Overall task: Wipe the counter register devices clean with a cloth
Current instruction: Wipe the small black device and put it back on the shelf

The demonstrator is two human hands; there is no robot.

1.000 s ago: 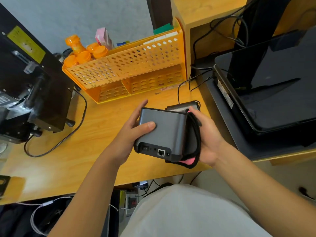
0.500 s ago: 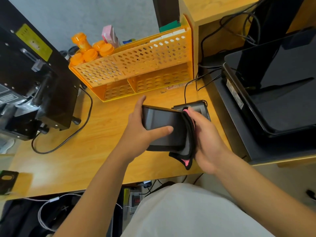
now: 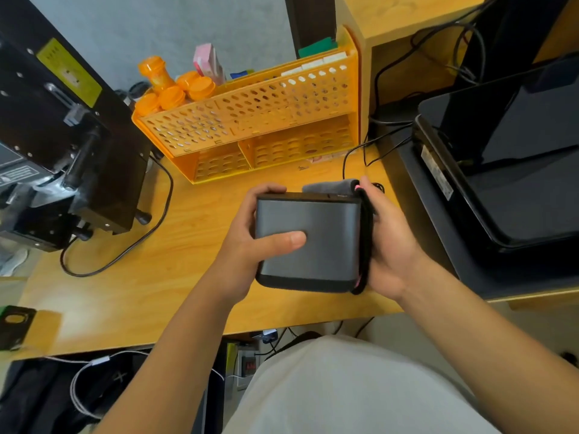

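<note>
A small grey register box (image 3: 308,242) is held above the wooden counter (image 3: 175,245), the left hand (image 3: 247,245) gripping its left side, thumb across the top face. The right hand (image 3: 388,245) presses a dark, pink-edged cloth (image 3: 363,233) against its right side, fingers wrapped around the far edge. Wiping of this unit looks underway (how much is clean cannot be told); the large black terminal (image 3: 507,164) at right appears yet to be done.

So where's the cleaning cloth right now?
In the head view, the dark cloth is pressed by the right hand against the right side of the grey device, which the left hand holds above the wooden counter.
</note>
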